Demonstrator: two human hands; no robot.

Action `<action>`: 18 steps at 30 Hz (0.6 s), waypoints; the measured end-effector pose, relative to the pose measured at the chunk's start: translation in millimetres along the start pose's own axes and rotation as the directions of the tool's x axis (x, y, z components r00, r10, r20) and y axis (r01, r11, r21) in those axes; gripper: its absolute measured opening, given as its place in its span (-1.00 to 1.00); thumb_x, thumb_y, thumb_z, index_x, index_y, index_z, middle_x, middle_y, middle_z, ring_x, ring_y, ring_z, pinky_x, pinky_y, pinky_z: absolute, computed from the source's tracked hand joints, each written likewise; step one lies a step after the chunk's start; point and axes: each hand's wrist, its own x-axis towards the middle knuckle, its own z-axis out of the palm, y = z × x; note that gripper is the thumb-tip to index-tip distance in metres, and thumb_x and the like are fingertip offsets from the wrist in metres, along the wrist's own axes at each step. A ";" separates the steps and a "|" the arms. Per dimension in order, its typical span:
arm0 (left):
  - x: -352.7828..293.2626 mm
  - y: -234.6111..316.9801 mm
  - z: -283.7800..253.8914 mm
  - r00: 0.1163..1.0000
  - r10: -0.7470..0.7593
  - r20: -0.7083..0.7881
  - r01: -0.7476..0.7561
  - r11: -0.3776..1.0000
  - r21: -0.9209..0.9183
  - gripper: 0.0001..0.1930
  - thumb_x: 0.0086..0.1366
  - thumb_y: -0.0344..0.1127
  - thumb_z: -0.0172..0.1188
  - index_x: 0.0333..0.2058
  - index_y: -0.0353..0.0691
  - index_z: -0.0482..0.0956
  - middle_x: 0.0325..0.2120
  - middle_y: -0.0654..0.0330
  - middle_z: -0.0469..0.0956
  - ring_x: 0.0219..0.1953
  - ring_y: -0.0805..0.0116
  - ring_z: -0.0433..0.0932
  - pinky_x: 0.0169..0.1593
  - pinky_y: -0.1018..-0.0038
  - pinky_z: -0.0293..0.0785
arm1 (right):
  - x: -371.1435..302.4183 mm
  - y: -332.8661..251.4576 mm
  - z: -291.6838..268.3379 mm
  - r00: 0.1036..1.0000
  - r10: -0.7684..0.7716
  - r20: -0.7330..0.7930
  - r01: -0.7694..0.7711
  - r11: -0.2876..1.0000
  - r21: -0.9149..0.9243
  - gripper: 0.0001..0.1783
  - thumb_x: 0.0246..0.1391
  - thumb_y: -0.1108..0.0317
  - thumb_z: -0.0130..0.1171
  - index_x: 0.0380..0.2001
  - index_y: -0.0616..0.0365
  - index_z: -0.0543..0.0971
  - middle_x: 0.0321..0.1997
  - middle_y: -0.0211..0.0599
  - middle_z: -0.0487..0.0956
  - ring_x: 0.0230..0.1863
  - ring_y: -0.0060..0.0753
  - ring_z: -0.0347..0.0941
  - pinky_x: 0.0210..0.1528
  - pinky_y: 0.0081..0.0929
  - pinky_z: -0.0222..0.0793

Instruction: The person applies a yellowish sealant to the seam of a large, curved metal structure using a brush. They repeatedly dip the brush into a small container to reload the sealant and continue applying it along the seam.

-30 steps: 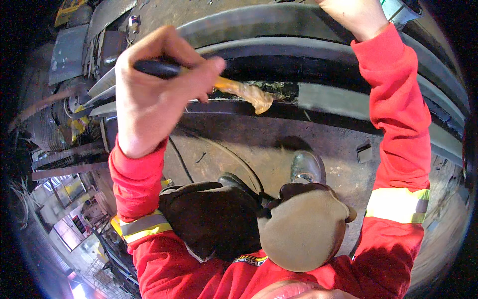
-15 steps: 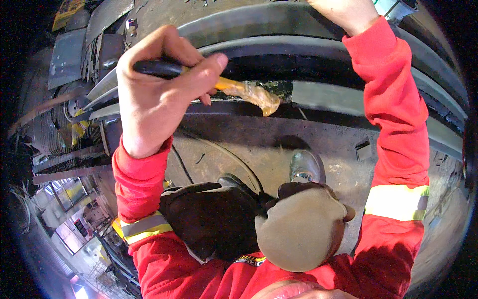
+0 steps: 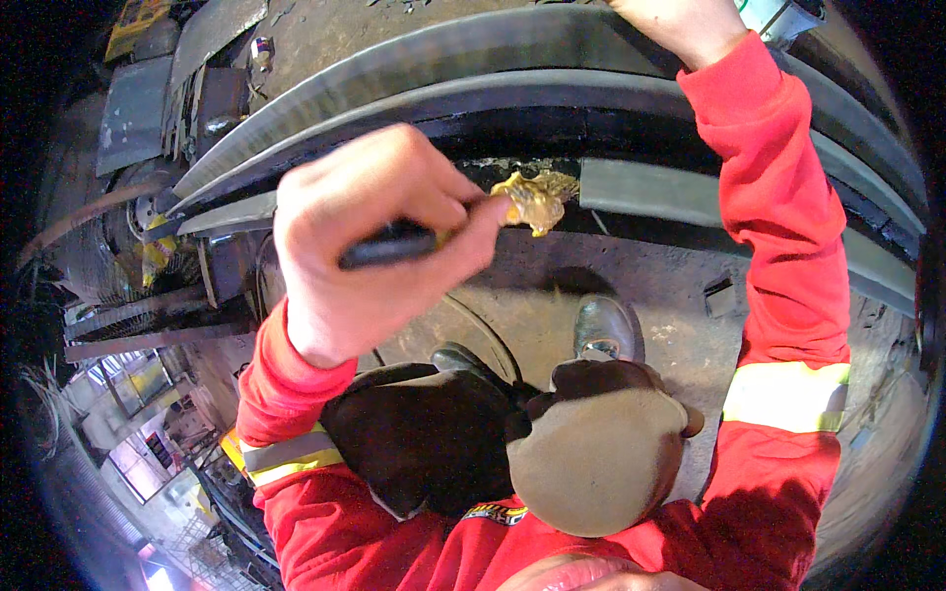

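My left hand (image 3: 370, 227) is closed around the handle of a brush (image 3: 537, 202). Its black handle end shows below my fingers, and its tip is thickly coated with yellow-brown paste. That tip is at a dark, wet-looking stretch of a long steel beam (image 3: 650, 192), where a grey strip begins on the right. Whether the bristles press on the metal is hard to make out. At the top edge, my right hand (image 3: 685, 25) is over the beam's far flange, its fingers out of the picture or hidden.
Below the beam lie a hose (image 3: 483, 330) and a small dark block (image 3: 721, 297) on the floor, near my boot (image 3: 606, 330). Metal plates (image 3: 133, 113) are stacked at the far left. A pale green container (image 3: 783, 18) stands beyond my right hand.
My left hand has turned and come lower and to the right. The coated brush tip has swung up against the dark stretch of beam. My right hand looks unmoved.
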 end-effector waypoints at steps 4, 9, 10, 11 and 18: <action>-5.5 2.7 -16.4 0.998 0.040 0.058 -0.037 0.999 -0.038 -0.70 -0.17 -0.72 0.40 -0.58 -0.21 0.48 -0.53 0.07 0.61 -0.49 0.25 0.60 -0.37 0.38 0.54 | -10.2 -5.0 -2.5 0.994 -0.099 -0.051 0.092 0.988 -0.123 -0.55 -0.30 0.26 0.54 -0.42 0.39 0.61 -0.46 -0.06 0.65 -0.44 -0.30 0.60 -0.29 -0.41 0.48; -19.3 -4.6 -12.1 0.992 0.124 -0.018 -0.125 0.990 -0.071 -0.65 -0.17 -0.73 0.41 -0.46 -0.24 0.48 -0.46 -0.03 0.60 -0.43 0.13 0.62 -0.36 0.26 0.58 | -0.8 -1.1 -2.0 1.000 0.028 -0.011 -0.029 0.999 -0.036 -0.55 -0.30 0.25 0.54 -0.41 0.40 0.61 -0.47 -0.08 0.65 -0.46 -0.31 0.59 -0.29 -0.42 0.48; -23.0 -6.0 -8.6 0.993 0.117 0.009 -0.116 0.987 -0.111 -0.66 -0.18 -0.74 0.41 -0.48 -0.25 0.47 -0.46 -0.02 0.59 -0.43 0.13 0.62 -0.34 0.24 0.58 | -0.8 -3.7 -2.1 0.998 0.064 0.006 -0.063 0.998 -0.017 -0.54 -0.30 0.25 0.54 -0.40 0.40 0.61 -0.47 -0.08 0.65 -0.45 -0.31 0.59 -0.29 -0.41 0.48; -27.5 -4.9 -7.3 0.996 0.081 0.048 -0.075 0.989 -0.130 -0.67 -0.18 -0.75 0.40 -0.50 -0.26 0.47 -0.47 -0.01 0.59 -0.43 0.14 0.62 -0.34 0.26 0.58 | -1.5 -5.1 -2.4 0.995 0.100 0.023 -0.100 0.995 0.003 -0.54 -0.30 0.25 0.54 -0.40 0.40 0.61 -0.47 -0.09 0.65 -0.45 -0.31 0.59 -0.28 -0.41 0.48; -36.0 -7.6 -17.7 0.989 0.140 -0.038 -0.143 0.983 -0.113 -0.69 -0.17 -0.75 0.39 -0.52 -0.28 0.47 -0.43 -0.03 0.58 -0.42 0.14 0.62 -0.35 0.31 0.58 | -1.4 -2.3 -4.8 1.000 0.014 0.000 -0.014 0.996 -0.089 -0.52 -0.30 0.24 0.54 -0.37 0.39 0.61 -0.42 -0.07 0.65 -0.41 -0.31 0.59 -0.25 -0.41 0.48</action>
